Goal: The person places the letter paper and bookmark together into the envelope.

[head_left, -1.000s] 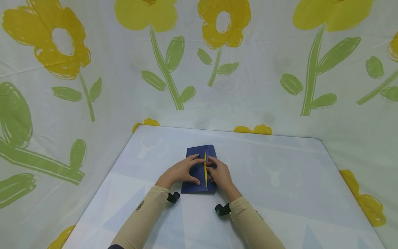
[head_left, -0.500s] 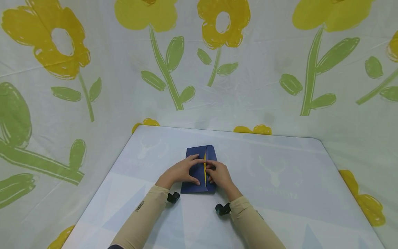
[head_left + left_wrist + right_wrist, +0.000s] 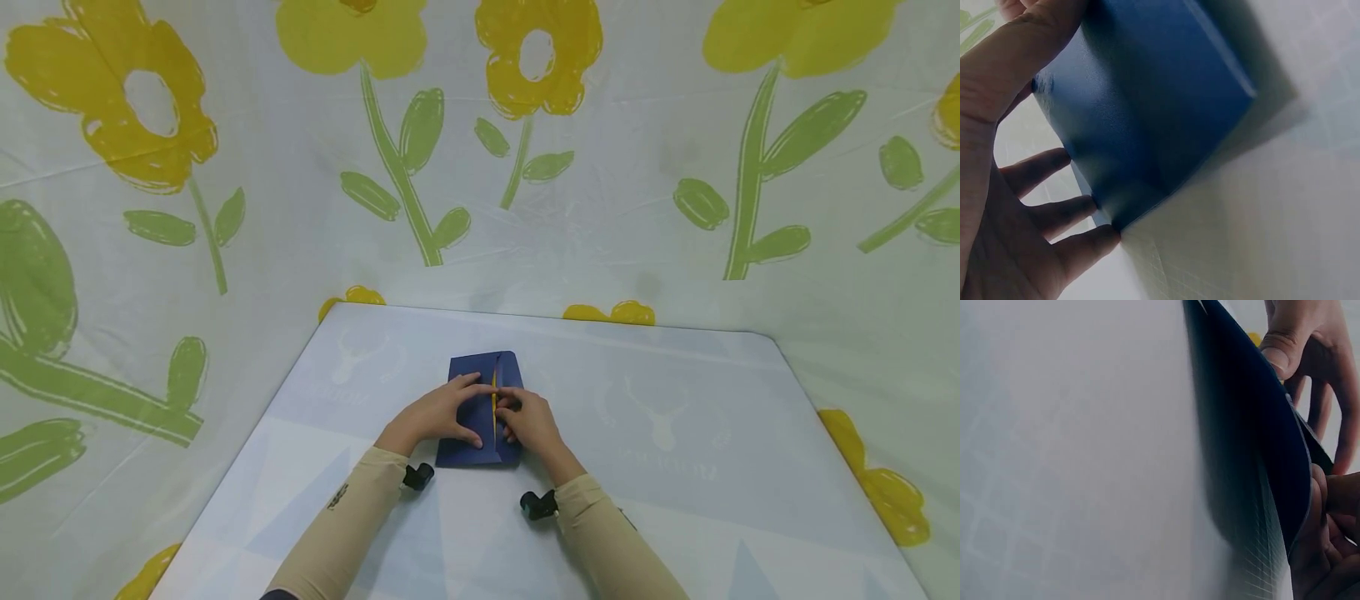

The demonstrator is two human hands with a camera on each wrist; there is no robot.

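A dark blue paper envelope (image 3: 474, 408) lies on the table, its flap (image 3: 512, 367) on the right side. Along the opening shows a thin yellow strip (image 3: 494, 402). My left hand (image 3: 435, 414) rests on the envelope, thumb and index finger spread apart. In the left wrist view, several fingertips of the left hand (image 3: 1016, 231) touch the edge of the blue envelope (image 3: 1147, 94). My right hand (image 3: 534, 422) pinches the flap's edge beside the opening. The right wrist view shows the curled fingers of the right hand (image 3: 1319, 556) at the bowed blue flap (image 3: 1266, 431).
A white and pale blue patterned cover lies over the table (image 3: 675, 483). Behind it and at both sides hangs a white curtain (image 3: 622, 192) printed with yellow flowers. Black wrist cameras (image 3: 537, 506) sit at both cuffs.
My right hand's fingers have shifted slightly toward me along the opening. The visible yellow strip looks narrower. My left hand has stayed in place.
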